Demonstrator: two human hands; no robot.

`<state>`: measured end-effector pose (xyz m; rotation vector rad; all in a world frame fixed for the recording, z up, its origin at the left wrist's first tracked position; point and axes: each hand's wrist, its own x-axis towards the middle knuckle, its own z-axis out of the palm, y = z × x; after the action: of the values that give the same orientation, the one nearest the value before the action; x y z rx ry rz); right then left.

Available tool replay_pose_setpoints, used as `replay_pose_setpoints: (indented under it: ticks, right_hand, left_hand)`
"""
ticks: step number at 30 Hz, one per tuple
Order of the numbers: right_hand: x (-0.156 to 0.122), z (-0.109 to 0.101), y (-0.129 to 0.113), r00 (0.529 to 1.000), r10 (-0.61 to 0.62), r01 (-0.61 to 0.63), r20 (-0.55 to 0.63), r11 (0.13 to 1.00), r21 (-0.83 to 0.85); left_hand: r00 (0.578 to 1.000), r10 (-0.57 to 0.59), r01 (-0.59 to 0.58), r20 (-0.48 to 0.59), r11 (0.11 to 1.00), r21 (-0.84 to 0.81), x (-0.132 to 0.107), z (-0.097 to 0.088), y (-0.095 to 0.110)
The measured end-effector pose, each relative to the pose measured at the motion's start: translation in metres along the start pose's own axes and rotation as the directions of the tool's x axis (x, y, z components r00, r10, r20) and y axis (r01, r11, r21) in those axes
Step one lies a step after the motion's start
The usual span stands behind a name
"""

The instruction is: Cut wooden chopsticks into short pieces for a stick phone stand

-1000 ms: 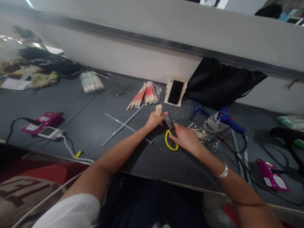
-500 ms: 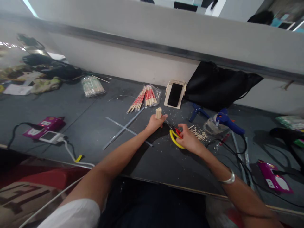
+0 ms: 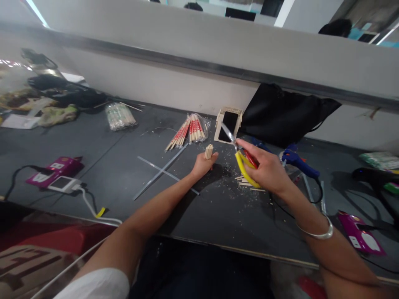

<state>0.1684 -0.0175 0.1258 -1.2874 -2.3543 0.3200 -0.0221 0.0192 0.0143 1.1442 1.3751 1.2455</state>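
My left hand (image 3: 203, 163) is wrapped round an upright bundle of pale wooden sticks (image 3: 209, 151), whose ends show above my fist. In my right hand (image 3: 268, 169) are scissors (image 3: 245, 168) with one yellow and one red handle. Their silver blades point up and to the left, in front of a black phone (image 3: 228, 126) and apart from the bundle. Below my right hand lie short cut wooden pieces (image 3: 246, 182), with small chips scattered around. Two clear glue sticks (image 3: 162, 169) cross each other left of my left hand.
Red-marked chopsticks (image 3: 195, 128), partly in plastic, lie behind my left hand. A blue glue gun (image 3: 301, 164) and a black bag (image 3: 283, 116) are at the back right. Purple power strips (image 3: 56, 171) with cables sit at both sides. A wrapped stick pack (image 3: 120, 116) lies back left.
My right hand has lifted the scissors away from the bundle, up and to the right. The blades now point at the phone. My left hand still grips the sticks in nearly the same place.
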Motion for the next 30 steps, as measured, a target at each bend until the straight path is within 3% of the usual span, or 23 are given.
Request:
replay_pose_setpoints:
  ticks: [4, 9, 13, 30]
  right_hand:
    - [0.008, 0.005, -0.001, 0.983, 0.013, 0.025, 0.181, 0.979, -0.203]
    - [0.010, 0.002, -0.003, 0.996, -0.007, 0.026, 0.084, 0.973, -0.227]
    - [0.012, 0.002, -0.002, 0.984, -0.025, 0.071, 0.179, 0.964, -0.255]
    - [0.013, 0.004, -0.006, 0.982, -0.044, 0.096, 0.182, 0.953, -0.288]
  left_hand:
    - [1.000, 0.006, -0.006, -0.004, 1.000, -0.005, 0.000, 0.001, -0.002]
    - [1.000, 0.011, -0.011, -0.019, 1.000, 0.001, 0.000, 0.001, -0.002]
    - [1.000, 0.010, -0.010, -0.025, 1.000, 0.004, -0.001, 0.001, -0.001]
    - [0.999, 0.040, -0.040, -0.028, 0.999, 0.010, -0.001, 0.002, -0.002]
